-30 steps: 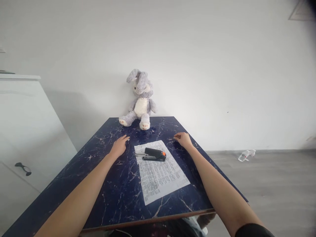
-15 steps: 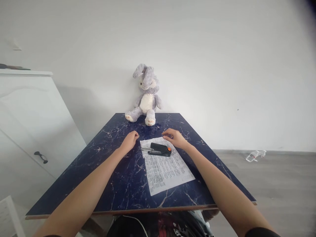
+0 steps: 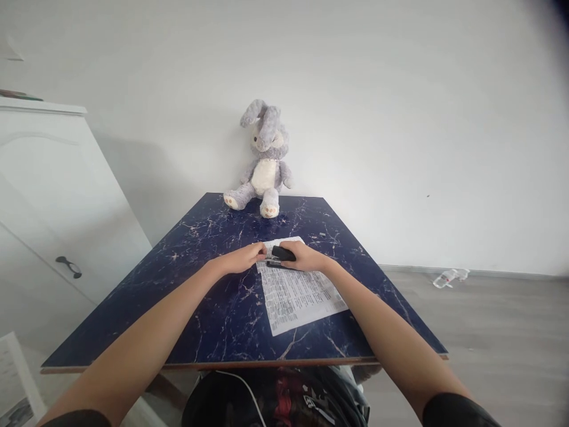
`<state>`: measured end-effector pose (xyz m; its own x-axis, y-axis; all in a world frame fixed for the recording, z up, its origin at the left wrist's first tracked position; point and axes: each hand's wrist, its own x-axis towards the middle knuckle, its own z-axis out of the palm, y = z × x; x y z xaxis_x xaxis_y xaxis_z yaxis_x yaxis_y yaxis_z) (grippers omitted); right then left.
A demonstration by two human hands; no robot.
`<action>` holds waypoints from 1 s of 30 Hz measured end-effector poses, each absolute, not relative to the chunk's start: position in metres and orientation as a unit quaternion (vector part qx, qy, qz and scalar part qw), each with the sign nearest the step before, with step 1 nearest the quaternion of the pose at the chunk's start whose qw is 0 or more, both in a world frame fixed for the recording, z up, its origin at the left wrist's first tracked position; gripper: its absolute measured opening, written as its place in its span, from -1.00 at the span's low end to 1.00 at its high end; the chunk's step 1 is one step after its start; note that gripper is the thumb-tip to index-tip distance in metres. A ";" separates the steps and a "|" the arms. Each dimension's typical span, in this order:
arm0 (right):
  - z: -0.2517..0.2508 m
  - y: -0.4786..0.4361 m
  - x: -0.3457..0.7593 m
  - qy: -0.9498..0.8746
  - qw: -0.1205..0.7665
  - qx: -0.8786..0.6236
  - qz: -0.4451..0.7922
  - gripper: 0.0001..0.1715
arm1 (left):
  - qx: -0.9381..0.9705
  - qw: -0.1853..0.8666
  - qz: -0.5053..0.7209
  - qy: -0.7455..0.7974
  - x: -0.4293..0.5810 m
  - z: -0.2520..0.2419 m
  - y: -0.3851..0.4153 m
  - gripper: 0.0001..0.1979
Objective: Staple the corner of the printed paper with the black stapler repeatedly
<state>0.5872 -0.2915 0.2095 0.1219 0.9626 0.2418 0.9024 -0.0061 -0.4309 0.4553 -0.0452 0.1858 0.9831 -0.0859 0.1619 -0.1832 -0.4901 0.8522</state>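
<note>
A black stapler (image 3: 284, 254) lies across the printed sheet of paper (image 3: 293, 296), with its upper arm raised at the left and a thin silver part sticking out that way. My right hand (image 3: 303, 256) is wrapped round the stapler's right end and hides its orange patch. At the other end, my left hand (image 3: 246, 257) is closed, its fingertips at the silver part; what exactly they pinch is small and partly hidden. The paper rests flat on the dark blue marbled table (image 3: 222, 314).
A plush rabbit (image 3: 264, 160) sits at the table's far edge against the wall. Behind my right hand lies a small grey piece (image 3: 322, 235). A white cabinet (image 3: 66, 201) stands left; clear plastic packaging (image 3: 450, 277) lies on the floor at right.
My right hand has come down onto the stapler and taken hold of it. My left hand has moved right to the stapler's silver end. The small grey piece now shows on the table.
</note>
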 end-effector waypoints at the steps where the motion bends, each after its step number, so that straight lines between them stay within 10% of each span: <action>1: 0.209 -0.291 0.587 -0.661 0.249 -0.705 0.060 -0.77 | 0.861 0.502 0.037 -0.073 0.456 0.187 -0.047 -0.80; 20: 0.203 -0.289 0.592 -0.662 0.259 -0.700 0.070 -0.75 | 0.932 0.339 0.048 -0.118 0.457 0.203 -0.052 -0.77; 30: 0.206 -0.294 0.595 -0.659 0.328 -0.669 0.103 -0.65 | 0.857 0.497 -0.015 -0.132 0.453 0.206 -0.038 -0.49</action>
